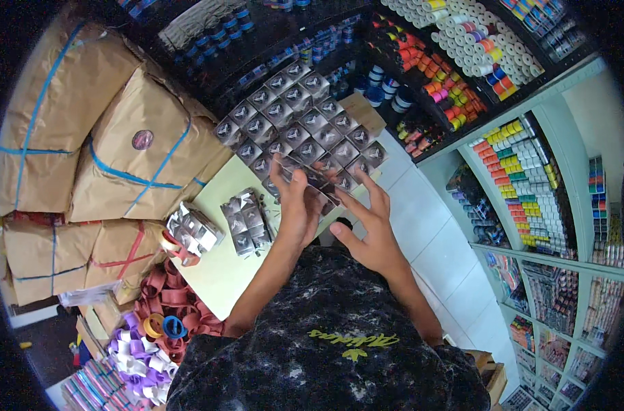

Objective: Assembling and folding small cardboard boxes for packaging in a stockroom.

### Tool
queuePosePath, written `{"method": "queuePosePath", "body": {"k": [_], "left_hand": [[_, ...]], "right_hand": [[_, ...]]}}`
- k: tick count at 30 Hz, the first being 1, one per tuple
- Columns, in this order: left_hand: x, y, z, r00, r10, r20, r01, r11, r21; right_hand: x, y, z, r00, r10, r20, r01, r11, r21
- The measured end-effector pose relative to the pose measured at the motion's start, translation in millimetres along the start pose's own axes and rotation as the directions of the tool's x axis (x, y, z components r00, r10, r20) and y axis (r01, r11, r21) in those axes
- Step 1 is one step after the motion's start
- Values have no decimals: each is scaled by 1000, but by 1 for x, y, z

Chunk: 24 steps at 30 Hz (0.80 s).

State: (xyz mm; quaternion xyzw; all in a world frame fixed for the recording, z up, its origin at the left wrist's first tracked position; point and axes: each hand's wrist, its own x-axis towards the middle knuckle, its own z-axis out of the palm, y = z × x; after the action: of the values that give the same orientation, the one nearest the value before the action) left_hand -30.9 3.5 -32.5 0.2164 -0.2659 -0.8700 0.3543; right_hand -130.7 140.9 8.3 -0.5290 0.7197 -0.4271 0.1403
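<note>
Dark, shiny packet (316,180) is over the near side of the square-pack grid (295,109). Left hand (296,202) is nearer, gripping it; long axis looks slanted down-right, toward right hand (373,222): thumb and index wide, contact I can't tell.

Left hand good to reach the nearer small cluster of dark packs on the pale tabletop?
Likely yes: that small cluster of dark packs lies just left of the left hand, nothing tall between. The hand seems occupied with a dark glossy item, so may need freeing first.
</note>
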Motion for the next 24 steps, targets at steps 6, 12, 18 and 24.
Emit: {"method": "queuePosePath", "body": {"k": [6, 12, 18, 24], "left_hand": [[-1, -2, 10, 998, 57, -29, -58, 998, -20], [2, -7, 10, 996, 91, 15, -92, 994, 55], [2, -5, 21, 995, 91, -45, -88, 994, 63], [10, 1, 13, 995, 29, -96, -8, 978, 210]], "right_hand": [[-6, 7, -2, 980, 170, 106, -194, 937, 292], [-10, 13, -9, 946, 203, 254, -277, 912, 303], [-13, 17, 0, 882, 271, 385, -458, 682, 569], [-7, 21, -8, 890, 245, 385, -437, 704, 561]]}}
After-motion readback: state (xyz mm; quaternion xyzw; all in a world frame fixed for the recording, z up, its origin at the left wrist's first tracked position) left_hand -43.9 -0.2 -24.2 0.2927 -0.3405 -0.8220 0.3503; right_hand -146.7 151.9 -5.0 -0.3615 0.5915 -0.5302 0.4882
